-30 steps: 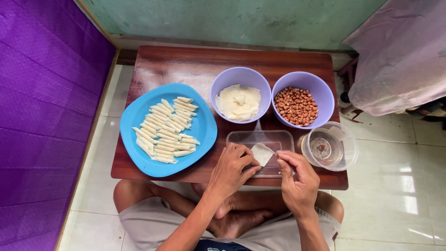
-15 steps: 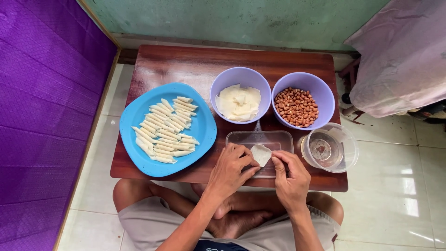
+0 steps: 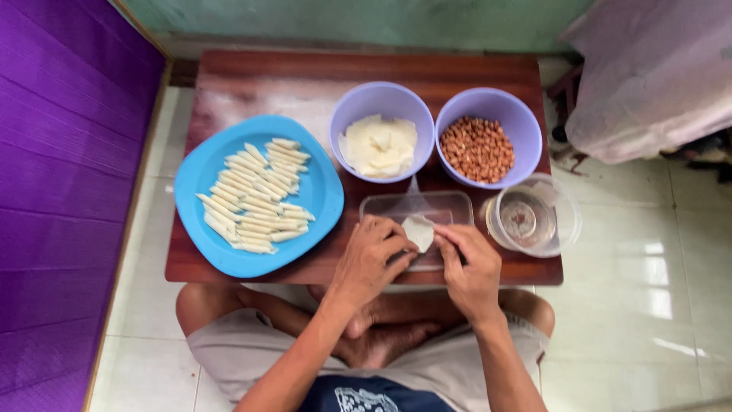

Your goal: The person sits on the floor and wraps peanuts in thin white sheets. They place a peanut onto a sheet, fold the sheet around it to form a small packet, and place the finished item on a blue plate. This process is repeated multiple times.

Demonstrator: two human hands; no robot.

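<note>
Roughly midway: both hands, left (image 3: pixel 374 255) and right (image 3: pixel 469 263), pinched one wrapper (image 3: pixel 418 231) over the clear tray (image 3: pixel 385 204); left of it the plate (image 3: pixel 316 187) held many rolls (image 3: pixel 255 197), behind it wrappers (image 3: pixel 379 145) and peanuts (image 3: pixel 478 148) remained.

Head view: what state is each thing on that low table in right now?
Blue plate: loaded with rows of pale rolled sticks.
Left bowl: holds white wrappers.
Right bowl: holds peanuts.
Clear tray: flat, under the hands.
Clear tub: upright, nearly empty.
Wrapper piece: pinched between left hand and right hand.
</note>
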